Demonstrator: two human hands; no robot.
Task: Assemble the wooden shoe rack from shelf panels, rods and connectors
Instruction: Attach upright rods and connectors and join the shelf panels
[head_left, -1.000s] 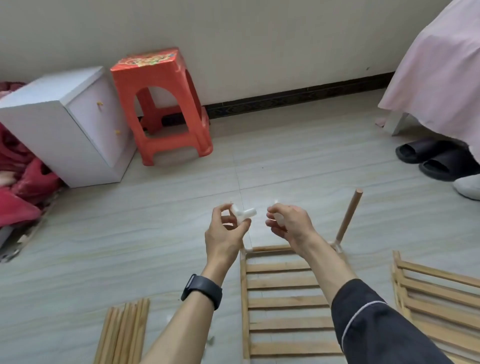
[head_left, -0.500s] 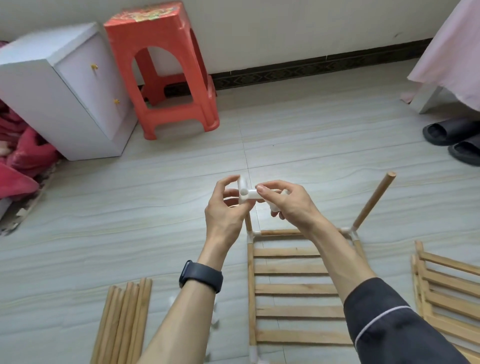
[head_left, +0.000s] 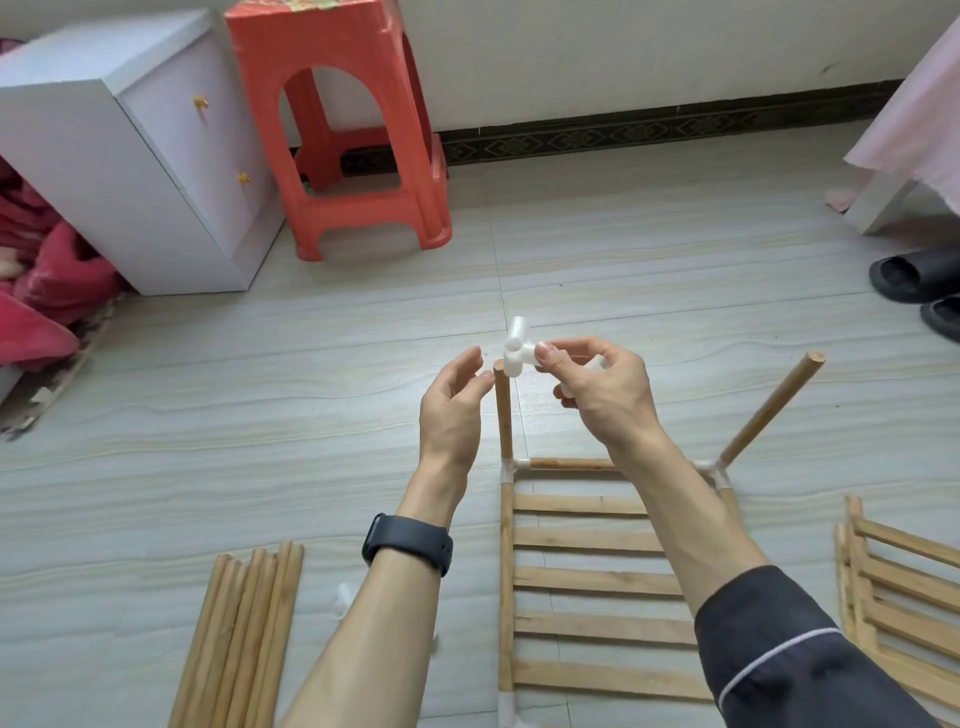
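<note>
Pale tiled floor runs to a white wall, with a red plastic stool at 11 o'clock. At centre, the right hand pinches a white connector right by the top of an upright rod, which rises from the shelf panel at 6 o'clock. The left hand, fingers relaxed and holding nothing, hovers beside that rod. Loose rods lie at 7 o'clock.

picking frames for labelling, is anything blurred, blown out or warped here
Head view: the white connector in the right hand is nearly blown out, with little surface detail; head view: wide-angle warp leans the cabinet and slants the skirting; head view: light is soft and even, shadows are faint, and there is no strong motion blur.
</note>
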